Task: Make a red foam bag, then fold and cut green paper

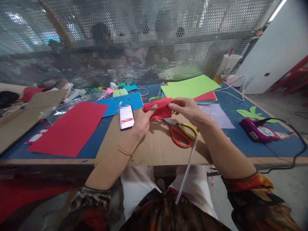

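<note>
Head view. An apparently folded red piece (pixel 161 109) is held between both hands, above a cardboard sheet (pixel 149 150). Its left end is gripped by the left hand (pixel 144 120), the thumb being laid on top; its upper right corner is pinched by the right hand (pixel 184 107). Whether paper or cloth is held cannot be told. Scissors (pixel 177 124), ungripped, are seen on the cardboard just beside the piece. The step in hand is judged to be folding or aligning; for the next move, even edges and a steady two-handed grip are called for.
</note>
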Demonstrator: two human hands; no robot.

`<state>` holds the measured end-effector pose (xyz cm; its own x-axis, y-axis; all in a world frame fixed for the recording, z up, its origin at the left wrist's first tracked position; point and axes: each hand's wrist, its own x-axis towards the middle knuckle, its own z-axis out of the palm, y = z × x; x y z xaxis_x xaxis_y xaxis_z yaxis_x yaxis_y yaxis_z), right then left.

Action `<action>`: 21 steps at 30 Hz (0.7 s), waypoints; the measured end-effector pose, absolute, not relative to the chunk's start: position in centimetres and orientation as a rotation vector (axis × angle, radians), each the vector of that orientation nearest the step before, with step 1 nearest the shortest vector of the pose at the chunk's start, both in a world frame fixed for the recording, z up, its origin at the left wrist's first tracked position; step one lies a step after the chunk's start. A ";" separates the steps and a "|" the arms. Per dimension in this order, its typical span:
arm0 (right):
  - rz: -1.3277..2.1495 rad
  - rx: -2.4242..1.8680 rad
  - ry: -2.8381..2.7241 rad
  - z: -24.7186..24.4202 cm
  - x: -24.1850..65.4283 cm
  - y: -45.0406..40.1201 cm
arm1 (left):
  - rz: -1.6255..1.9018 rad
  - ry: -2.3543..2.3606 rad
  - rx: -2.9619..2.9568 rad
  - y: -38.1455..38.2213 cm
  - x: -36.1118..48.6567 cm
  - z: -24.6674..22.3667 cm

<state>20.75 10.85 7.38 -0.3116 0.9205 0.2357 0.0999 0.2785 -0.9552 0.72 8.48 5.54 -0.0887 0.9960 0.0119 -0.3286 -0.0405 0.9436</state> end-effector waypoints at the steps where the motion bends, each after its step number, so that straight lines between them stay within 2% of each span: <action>1: 1.146 -0.923 -1.645 7.4 20.8 10.9 | 1.451 0.994 0.931 8.5 0.6 5.6; 11: 1.130 -0.907 -1.635 5.1 19.5 11.8 | 1.422 0.950 0.942 8.5 0.5 5.3; 21: 1.177 -0.819 -1.610 5.4 19.1 11.2 | 1.472 0.887 0.927 8.6 0.7 5.3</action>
